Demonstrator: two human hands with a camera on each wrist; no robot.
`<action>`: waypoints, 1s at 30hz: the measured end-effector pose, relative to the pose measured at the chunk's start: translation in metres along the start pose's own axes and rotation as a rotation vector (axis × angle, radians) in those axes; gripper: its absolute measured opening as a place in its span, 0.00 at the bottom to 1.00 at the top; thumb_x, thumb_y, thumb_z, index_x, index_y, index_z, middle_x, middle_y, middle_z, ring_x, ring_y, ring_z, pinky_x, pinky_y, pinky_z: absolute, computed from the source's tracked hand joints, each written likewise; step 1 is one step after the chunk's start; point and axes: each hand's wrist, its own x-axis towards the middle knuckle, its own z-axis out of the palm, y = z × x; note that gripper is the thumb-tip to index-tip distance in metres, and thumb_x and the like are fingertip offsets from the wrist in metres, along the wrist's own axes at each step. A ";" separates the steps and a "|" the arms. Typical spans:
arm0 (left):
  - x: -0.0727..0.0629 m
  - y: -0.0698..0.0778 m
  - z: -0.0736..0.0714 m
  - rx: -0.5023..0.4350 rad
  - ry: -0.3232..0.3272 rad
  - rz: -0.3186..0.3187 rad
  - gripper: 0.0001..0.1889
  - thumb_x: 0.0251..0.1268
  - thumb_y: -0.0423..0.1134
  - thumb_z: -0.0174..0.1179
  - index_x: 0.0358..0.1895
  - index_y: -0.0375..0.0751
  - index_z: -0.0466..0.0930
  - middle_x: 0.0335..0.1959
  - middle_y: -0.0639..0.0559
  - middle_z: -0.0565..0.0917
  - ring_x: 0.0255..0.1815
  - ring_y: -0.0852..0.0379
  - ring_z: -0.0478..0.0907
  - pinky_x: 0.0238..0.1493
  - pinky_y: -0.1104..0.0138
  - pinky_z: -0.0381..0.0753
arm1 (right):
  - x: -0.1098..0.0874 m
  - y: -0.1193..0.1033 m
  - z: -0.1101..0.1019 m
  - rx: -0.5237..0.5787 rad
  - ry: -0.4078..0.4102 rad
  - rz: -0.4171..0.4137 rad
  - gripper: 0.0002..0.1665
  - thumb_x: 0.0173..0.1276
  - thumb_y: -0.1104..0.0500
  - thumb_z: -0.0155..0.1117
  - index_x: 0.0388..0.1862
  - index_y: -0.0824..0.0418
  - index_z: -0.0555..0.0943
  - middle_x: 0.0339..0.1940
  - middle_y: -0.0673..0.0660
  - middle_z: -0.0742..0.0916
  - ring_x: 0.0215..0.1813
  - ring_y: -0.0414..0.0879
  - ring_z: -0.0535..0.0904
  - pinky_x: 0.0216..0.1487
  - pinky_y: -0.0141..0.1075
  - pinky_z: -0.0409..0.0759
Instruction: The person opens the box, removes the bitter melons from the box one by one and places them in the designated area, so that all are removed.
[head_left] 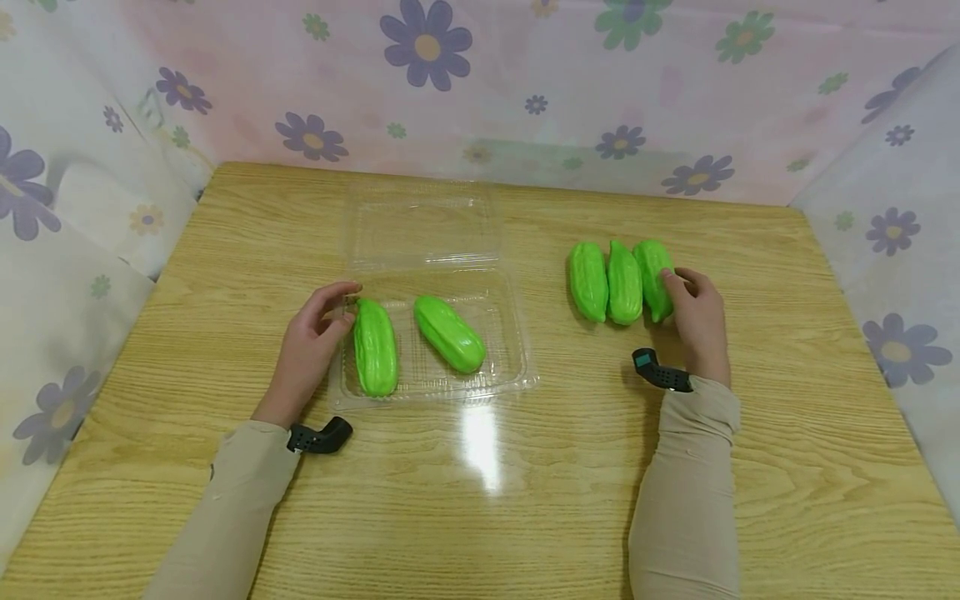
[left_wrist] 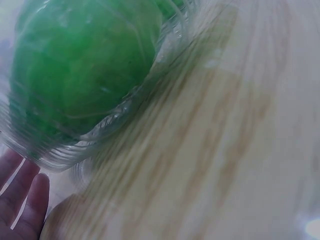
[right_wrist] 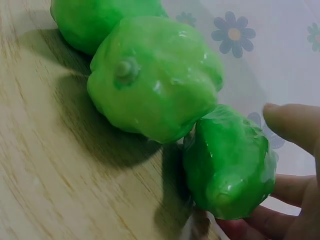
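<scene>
Resting at the left edge of the clear box [head_left: 435, 393], your left hand [head_left: 309, 336] is relaxed and grasps nothing. Two green vegetables [head_left: 376, 350] lie in the box, one beside that hand, one slanting farther right; the lid [head_left: 423, 229] lies open at the far side. Your right hand [head_left: 697, 312], unclenched, curves around the rightmost vegetable [head_left: 652, 271] of three on the table [head_left: 540, 500], thumb apart from its surface.
</scene>
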 end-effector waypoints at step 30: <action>-0.007 0.027 0.002 -0.005 -0.001 0.003 0.18 0.64 0.31 0.49 0.57 0.40 0.69 0.56 0.47 0.72 0.56 0.54 0.66 0.50 0.70 0.67 | -0.019 -0.040 0.000 0.476 0.171 -0.229 0.20 0.61 0.51 0.60 0.50 0.59 0.77 0.45 0.56 0.80 0.46 0.47 0.75 0.44 0.36 0.70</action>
